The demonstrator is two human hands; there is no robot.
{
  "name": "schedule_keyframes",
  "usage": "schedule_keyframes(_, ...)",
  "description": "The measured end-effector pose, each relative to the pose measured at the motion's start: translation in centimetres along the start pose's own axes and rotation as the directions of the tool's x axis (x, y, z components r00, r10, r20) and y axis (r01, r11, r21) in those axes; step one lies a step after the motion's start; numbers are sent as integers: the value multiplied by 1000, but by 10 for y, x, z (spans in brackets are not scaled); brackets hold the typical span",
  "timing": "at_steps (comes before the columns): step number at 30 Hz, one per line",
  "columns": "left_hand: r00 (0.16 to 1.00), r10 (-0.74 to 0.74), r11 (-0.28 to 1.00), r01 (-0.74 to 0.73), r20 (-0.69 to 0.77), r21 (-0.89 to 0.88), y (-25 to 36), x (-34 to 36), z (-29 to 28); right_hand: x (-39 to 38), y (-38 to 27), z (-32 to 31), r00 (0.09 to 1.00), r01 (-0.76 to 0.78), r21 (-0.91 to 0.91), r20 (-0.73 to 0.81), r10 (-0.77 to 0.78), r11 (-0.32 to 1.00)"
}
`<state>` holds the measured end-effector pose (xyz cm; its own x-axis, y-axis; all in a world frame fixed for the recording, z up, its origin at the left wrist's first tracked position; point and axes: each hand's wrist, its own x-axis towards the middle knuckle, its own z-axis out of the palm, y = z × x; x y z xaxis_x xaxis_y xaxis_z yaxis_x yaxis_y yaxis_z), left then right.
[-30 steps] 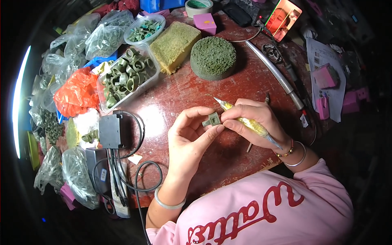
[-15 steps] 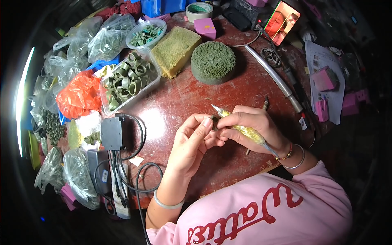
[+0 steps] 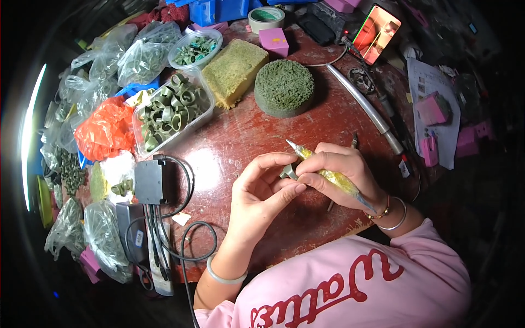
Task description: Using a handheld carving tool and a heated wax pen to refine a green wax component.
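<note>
A small green ring [image 3: 287, 173] sits between my two hands over the red table. Around it curl the fingers of my left hand [image 3: 263, 191], with the thumb lifted a little off its near side. My right hand [image 3: 342, 169] grips a slim pointed hand tool [image 3: 334, 179] with a yellow wrapped handle; its pale tip points up and away to the left, past the ring. The right thumb and forefinger tips touch or nearly touch the ring's right side. The ring's far side is hidden by fingers.
A clear tub [image 3: 205, 109] of green rings stands at the left, by a yellow sponge block [image 3: 235, 71] and a round green sponge [image 3: 284, 87]. A black box [image 3: 153, 180] with cables lies near my left arm. A silver-grey rod [image 3: 363, 106] and a lit phone [image 3: 376, 34] are at the right.
My left thumb has moved off the ring, down and right, and the left fingers have spread. The ring shows more fully and looks turned. The pointed tool has barely shifted.
</note>
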<state>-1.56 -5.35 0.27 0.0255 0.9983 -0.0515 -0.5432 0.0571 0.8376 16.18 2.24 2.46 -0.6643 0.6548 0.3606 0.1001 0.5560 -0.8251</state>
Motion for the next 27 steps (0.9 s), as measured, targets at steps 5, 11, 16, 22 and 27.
schedule_keyframes(5,996,-84,985,78,-36,-155,1,0,-6,-5,5,-7,987,25,119,-161,-6,993)
schedule_keyframes(11,994,-105,960,92,-33,-263,2,0,-8,-7,-8,-3,959,-60,324,-243,144,944)
schedule_keyframes(16,997,-72,942,76,23,-326,2,0,-12,-1,3,-9,984,123,56,-139,-114,991)
schedule_keyframes(22,984,-134,875,175,120,-451,6,0,-18,1,4,-6,969,170,91,-196,-150,981)
schedule_keyframes(27,977,-104,854,184,187,-486,6,0,-20,2,2,-3,969,170,97,-197,-148,981)
